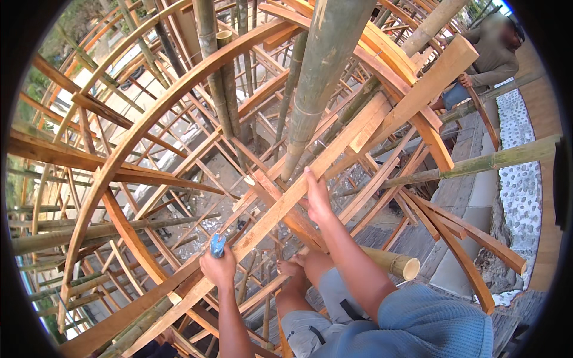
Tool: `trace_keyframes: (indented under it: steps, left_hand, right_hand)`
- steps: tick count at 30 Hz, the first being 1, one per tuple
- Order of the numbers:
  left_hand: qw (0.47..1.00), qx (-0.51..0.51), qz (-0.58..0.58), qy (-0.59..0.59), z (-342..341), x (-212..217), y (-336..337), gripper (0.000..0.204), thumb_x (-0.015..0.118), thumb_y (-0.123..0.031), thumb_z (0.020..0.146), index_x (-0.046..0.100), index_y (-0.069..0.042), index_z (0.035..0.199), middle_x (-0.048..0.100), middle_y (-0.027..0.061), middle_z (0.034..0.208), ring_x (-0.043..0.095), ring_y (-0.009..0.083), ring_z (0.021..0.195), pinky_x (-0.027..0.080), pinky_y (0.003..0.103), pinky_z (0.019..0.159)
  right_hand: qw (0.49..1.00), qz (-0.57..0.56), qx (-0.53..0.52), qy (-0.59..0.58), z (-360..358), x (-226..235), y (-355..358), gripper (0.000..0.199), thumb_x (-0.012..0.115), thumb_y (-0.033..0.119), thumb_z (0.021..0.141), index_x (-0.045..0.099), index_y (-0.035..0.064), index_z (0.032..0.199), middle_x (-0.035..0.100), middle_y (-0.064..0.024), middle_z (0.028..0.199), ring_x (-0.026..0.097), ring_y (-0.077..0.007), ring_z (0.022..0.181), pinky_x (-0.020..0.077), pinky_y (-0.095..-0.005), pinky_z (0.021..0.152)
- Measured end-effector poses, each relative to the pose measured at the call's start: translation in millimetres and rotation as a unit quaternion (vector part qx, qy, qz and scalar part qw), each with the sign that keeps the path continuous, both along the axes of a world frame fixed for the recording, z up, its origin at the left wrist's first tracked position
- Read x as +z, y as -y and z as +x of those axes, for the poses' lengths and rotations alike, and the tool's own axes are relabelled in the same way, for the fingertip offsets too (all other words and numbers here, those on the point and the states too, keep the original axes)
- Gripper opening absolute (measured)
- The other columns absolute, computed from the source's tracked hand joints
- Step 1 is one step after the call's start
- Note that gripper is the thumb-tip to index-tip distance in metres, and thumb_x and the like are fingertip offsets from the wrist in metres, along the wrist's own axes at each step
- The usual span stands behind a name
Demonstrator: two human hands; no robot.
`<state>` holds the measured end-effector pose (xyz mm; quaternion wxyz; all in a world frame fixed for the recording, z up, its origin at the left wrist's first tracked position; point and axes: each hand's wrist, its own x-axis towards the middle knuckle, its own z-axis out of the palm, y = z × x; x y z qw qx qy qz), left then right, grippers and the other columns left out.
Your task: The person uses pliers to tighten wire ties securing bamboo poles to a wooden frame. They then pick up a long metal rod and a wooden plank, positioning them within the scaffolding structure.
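Note:
A long pale wooden plank (270,219) runs slantwise in front of me, from the lower left up toward the far right. My right hand (317,196) is closed on its edge near the middle, fingers partly hidden behind the wood. Farther down the same plank, my left hand (218,268) is closed round a small blue object (217,245) and rests against the plank's side. The blue object's kind is hard to make out; it may be a tool's handle. A short wooden block (370,122) sits against the plank's upper part.
Thick bamboo poles (316,89) rise just beyond my hands. A curved wooden rib (140,122) arches on the left, amid crossing battens. A cut bamboo end (410,268) juts out near my right forearm. A co-worker (492,56) holding wood is at the far right.

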<state>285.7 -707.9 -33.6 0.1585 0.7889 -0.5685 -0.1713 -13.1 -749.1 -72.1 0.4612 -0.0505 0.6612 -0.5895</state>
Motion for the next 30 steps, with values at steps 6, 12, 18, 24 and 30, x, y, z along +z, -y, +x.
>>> trace_keyframes:
  steps: [6,12,18,24,30]
  left_hand:
    - [0.999,-0.019,0.008,0.038,3,-5,-2,0.029,0.075,-0.031,0.084,0.077,-0.002,0.089,0.071,0.0257,0.080,0.067,0.0465,0.079,0.052,0.054,0.078]
    - [0.999,-0.002,0.019,0.036,5,-7,-2,0.036,0.072,-0.038,0.086,0.077,-0.002,0.084,0.071,0.0261,0.080,0.069,0.0465,0.079,0.053,0.055,0.076]
    - [0.997,-0.037,0.055,-0.047,11,-14,8,0.039,0.065,-0.038,0.097,0.071,-0.005,0.078,0.072,0.0122,0.073,0.071,0.0299,0.070,0.054,0.044,0.069]
    - [0.964,0.034,0.042,-0.260,-43,-34,31,0.037,0.067,-0.037,0.098,0.069,-0.002,0.085,0.073,0.0119,0.077,0.072,0.0267,0.072,0.054,0.040,0.070]
    - [0.992,0.071,0.098,0.038,-115,-15,37,0.041,0.062,-0.045,0.099,0.073,-0.009,0.084,0.074,0.0130,0.085,0.071,0.0351,0.084,0.054,0.049,0.081]
  right_hand:
    - [0.997,-0.016,-0.068,0.027,15,-28,20,0.043,0.066,0.016,0.096,0.042,0.0037,0.130,0.058,-0.0111,0.103,0.069,-0.0251,0.089,0.0598,-0.0425,0.067]
    - [0.992,0.090,0.046,-0.074,-2,16,20,0.047,0.069,0.030,0.098,0.055,-0.0008,0.130,0.064,-0.0156,0.120,0.067,-0.0259,0.105,0.0588,-0.0444,0.075]
    - [0.991,-0.079,0.009,-0.104,-237,163,-70,0.032,0.050,0.025,0.109,0.066,-0.0019,0.118,0.071,-0.0104,0.090,0.072,-0.0169,0.074,0.0559,-0.0293,0.069]
    - [0.812,0.103,0.263,-0.511,-436,232,-2,0.038,0.066,0.029,0.099,0.066,0.0013,0.124,0.072,-0.0160,0.103,0.070,-0.0280,0.099,0.0541,-0.0393,0.088]
    - [0.881,0.018,0.234,-0.411,-447,213,56,0.047,0.073,0.032,0.093,0.066,0.0030,0.129,0.069,-0.0182,0.123,0.067,-0.0319,0.112,0.0513,-0.0433,0.097]
